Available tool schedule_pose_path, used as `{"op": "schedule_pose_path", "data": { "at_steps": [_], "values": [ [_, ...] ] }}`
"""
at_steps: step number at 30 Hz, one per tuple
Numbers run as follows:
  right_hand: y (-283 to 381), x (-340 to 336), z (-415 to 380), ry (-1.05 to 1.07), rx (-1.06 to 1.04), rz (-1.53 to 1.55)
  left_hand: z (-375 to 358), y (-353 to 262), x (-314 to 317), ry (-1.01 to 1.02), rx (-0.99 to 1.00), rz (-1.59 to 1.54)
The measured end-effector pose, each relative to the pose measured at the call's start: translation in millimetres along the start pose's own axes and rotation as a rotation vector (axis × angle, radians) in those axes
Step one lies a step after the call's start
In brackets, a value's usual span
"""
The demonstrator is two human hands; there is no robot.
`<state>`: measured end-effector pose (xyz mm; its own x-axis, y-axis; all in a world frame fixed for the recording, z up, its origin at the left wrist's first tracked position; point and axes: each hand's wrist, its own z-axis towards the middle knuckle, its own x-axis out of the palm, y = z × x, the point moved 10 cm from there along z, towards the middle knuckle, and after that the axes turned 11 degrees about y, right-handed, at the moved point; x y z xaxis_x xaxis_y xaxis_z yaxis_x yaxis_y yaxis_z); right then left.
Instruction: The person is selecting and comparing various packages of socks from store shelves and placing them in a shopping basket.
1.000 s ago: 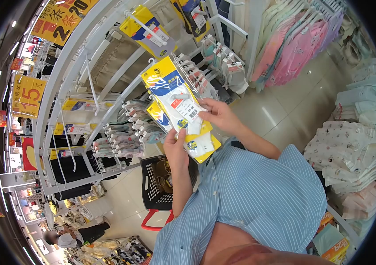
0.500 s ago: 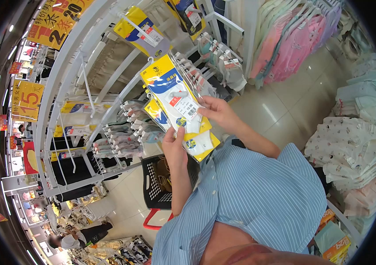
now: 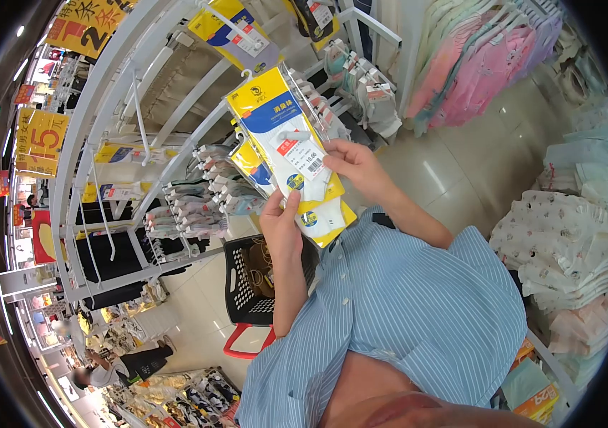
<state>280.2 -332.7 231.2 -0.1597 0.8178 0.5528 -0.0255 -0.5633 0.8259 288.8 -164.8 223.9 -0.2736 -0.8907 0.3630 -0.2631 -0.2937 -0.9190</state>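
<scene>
Two overlapping packs of white socks (image 3: 282, 146) with yellow and blue cards are held in front of me, and part of another pack (image 3: 252, 165) shows behind them. My left hand (image 3: 282, 225) pinches their left edge between thumb and fingers. On the other side, my right hand (image 3: 357, 167) is closed on the edge of the front pack, its thumb beside the white price label (image 3: 309, 158) that reads 10.00. Clear plastic covers the packs, and a hook sits at the top of the front one.
A white rack (image 3: 175, 192) with metal prongs carries more sock packs (image 3: 236, 32) and small clipped socks (image 3: 197, 210). Below my left arm is a black shopping basket (image 3: 236, 271) with a red handle. Pink garments (image 3: 479, 64) hang at the upper right; a person (image 3: 129, 367) stands far left.
My view has shifted slightly, and the packs sit a little higher in it. Both hands keep their hold, and more of the basket shows.
</scene>
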Motion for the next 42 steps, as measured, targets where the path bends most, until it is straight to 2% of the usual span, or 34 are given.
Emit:
{"op": "schedule_pose_path", "data": {
  "at_steps": [42],
  "values": [
    [-5,-12,4,-0.052,0.027,0.041,7,3,5,0.026,-0.041,-0.022]
  ]
}}
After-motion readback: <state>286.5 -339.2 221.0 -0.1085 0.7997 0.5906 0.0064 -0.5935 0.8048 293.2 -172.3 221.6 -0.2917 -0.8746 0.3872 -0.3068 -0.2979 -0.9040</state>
